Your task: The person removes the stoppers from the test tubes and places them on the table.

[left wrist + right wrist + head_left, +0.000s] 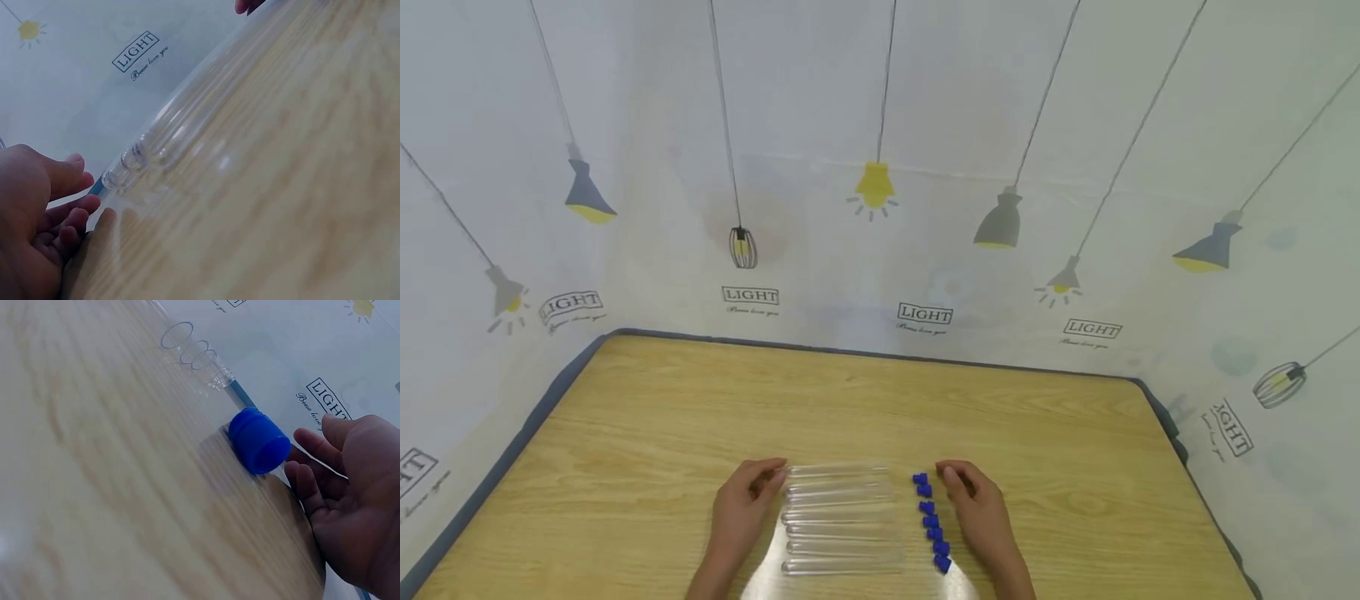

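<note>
Several clear test tubes (842, 502) lie side by side on the wooden table, their rounded ends to the left. To the right of their open ends runs a column of blue caps (931, 522). My left hand (741, 504) is beside the rounded end of the farthest tube, fingers loosely bent and holding nothing. In the left wrist view its fingertips (87, 181) are close to the tube ends. On the other side, my right hand (983, 510) rests near the farthest caps with relaxed fingers. A blue cap (259, 440) appears just beyond its fingertips in the right wrist view.
The wooden table (865, 408) has a dark edging along its far and side edges. Behind it hangs a pale wall covering (820, 192) printed with lamps and the word LIGHT. Bright reflections show on the tabletop near its front.
</note>
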The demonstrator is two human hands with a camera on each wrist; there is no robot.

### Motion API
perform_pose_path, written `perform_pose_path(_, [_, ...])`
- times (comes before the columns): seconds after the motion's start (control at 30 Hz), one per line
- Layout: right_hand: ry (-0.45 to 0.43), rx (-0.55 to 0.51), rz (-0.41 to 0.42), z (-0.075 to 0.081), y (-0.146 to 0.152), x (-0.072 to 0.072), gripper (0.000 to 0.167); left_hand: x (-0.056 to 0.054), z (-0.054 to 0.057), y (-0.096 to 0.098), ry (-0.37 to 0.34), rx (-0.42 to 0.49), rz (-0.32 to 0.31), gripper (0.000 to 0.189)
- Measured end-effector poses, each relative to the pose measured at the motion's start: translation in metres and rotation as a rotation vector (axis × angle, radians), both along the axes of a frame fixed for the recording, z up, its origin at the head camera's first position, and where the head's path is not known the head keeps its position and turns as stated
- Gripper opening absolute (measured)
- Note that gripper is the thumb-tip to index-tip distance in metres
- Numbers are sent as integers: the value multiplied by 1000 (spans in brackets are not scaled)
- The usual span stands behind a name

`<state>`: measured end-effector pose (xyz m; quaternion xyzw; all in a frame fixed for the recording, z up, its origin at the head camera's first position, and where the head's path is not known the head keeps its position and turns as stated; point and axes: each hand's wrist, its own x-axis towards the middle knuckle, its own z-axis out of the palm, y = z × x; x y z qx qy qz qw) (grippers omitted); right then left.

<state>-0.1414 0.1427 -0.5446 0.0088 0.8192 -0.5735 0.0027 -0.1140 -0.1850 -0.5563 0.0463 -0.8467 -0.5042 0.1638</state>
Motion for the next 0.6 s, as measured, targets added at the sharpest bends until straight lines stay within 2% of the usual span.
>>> perform_pose_path(0.17, [-21,-22,-7,-6,5,-4,28,3,2,1,-9,34,-29,18])
perform_pose_path(0.3, [-38,4,-26,-7,10,-2,31,4,0,2,-14,47,-20,18])
perform_pose_path(0.43, [-49,32,-42,-7,13,2,33,4,-2,3,-27,78,-19,20])
perform_pose_path(0.6, [-68,29,-59,-1,14,4,34,5,1,3,-5,129,-42,26])
